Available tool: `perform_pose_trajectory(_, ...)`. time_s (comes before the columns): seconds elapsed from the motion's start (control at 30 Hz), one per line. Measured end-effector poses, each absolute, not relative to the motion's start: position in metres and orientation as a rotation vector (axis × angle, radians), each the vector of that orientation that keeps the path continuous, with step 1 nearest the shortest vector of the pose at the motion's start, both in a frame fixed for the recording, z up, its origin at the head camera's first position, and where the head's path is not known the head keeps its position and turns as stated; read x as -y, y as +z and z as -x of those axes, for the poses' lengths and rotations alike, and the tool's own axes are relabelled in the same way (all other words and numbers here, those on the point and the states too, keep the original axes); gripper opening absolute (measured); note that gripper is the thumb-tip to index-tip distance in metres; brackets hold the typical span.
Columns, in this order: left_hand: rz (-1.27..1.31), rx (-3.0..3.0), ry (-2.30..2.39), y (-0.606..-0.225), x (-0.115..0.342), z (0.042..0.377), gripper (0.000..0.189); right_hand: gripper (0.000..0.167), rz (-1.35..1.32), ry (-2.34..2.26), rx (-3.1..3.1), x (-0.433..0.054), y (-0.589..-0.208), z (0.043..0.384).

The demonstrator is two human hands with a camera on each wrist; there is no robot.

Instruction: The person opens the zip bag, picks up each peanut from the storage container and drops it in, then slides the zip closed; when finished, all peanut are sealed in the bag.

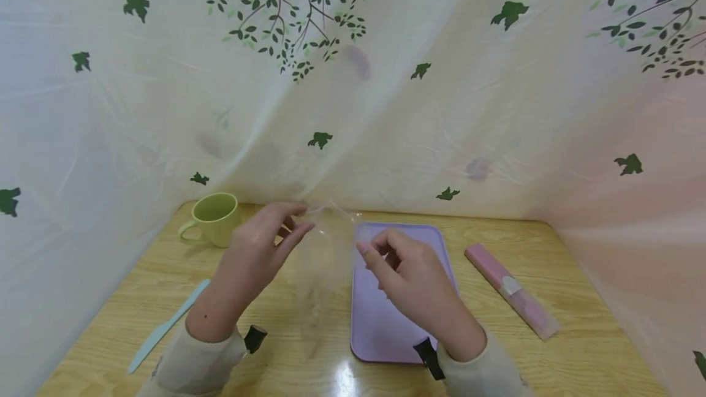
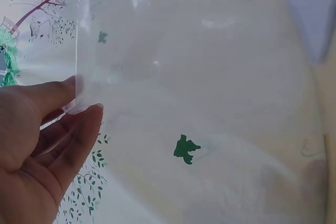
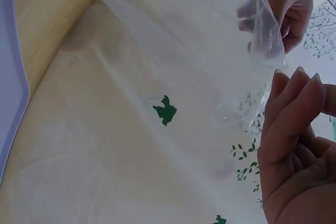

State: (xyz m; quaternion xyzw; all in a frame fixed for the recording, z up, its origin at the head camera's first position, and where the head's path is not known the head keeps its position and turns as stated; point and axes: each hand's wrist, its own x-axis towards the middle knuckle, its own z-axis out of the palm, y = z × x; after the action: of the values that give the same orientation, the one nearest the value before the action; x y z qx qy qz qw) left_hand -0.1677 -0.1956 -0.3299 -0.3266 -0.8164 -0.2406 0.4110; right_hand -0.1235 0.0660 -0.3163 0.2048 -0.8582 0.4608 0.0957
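Observation:
A clear plastic bag hangs over the table, its top edge raised. Thumb and fingers of my left hand pinch its upper left edge. The left wrist view shows the bag's transparent film spread beside the left hand. My right hand hovers over a purple tray, close to the bag's right edge. Its fingers are loosely bent, and I see no film between them. In the right wrist view, the right hand is just beside the bag's rim.
A green mug stands at the back left of the wooden table. A light blue plastic knife lies at the left. On the right lies a long pink case with a pale band. A printed curtain hangs behind.

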Motion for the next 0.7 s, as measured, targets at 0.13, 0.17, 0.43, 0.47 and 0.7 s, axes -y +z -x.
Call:
perform_pose_trajectory(0.13,0.791,2.023,-0.607,-0.327,0.196,0.166,0.05,0.02,-0.645,1.227,2.522,-0.063,-0.318,0.123)
perform_pose_trajectory(0.17,0.785,2.026,-0.603,-0.327,0.196,0.165,0.05,0.02,-0.647,1.183,2.519,-0.062,-0.319,0.123)
perform_pose_trajectory(0.43,0.78,2.032,-0.561,-0.323,0.19,0.157,0.051,0.022,-0.619,0.773,2.457,-0.052,-0.327,0.125)
perform_pose_trajectory(0.47,0.784,2.034,-0.552,-0.322,0.189,0.155,0.051,0.023,-0.611,0.72,2.437,-0.051,-0.328,0.126)
perform_pose_trajectory(0.7,0.808,2.035,-0.556,-0.32,0.185,0.149,0.05,0.031,-0.543,0.428,2.335,-0.046,-0.334,0.132)
